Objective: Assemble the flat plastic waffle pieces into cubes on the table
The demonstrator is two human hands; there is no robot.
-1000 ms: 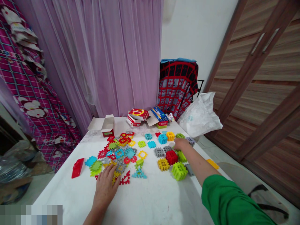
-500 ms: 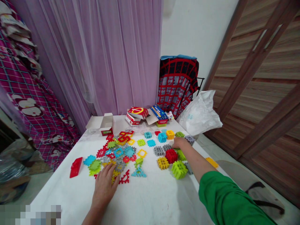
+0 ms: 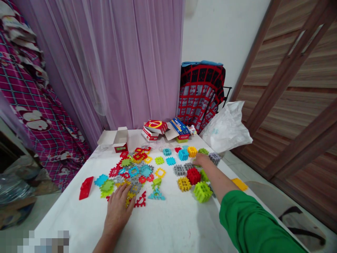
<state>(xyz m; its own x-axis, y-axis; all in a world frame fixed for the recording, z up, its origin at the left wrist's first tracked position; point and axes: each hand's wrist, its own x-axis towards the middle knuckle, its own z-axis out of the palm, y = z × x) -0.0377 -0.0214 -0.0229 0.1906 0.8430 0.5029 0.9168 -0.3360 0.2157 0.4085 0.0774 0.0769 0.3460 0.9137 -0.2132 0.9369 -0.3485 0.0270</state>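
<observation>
My left hand (image 3: 119,203) lies flat with fingers apart at the near edge of a pile of flat interlocking plastic tiles. Under its fingertips are yellow tiles (image 3: 129,199), and a red triangular tile (image 3: 141,200) lies just right of it. My right hand (image 3: 201,160) reaches far over the right-hand group of built cubes; its fingers are mostly hidden from me. Nearest to it are grey pieces (image 3: 189,166), a red cube (image 3: 193,176) and a green cube (image 3: 203,151). A yellow cube (image 3: 184,184) and a larger lime cube (image 3: 202,192) stand nearer to me.
Open cartons, one white and red (image 3: 120,140), others red (image 3: 156,125) and blue (image 3: 179,126), line the back of the white table (image 3: 168,225). A white plastic bag (image 3: 226,128) sits at the back right. A red piece (image 3: 86,188) lies left, a yellow one (image 3: 240,184) at the right edge.
The view has shifted slightly, so things appear a little further right. My left hand stays on the tiles; my right hand remains among the cubes with hardly any movement.
</observation>
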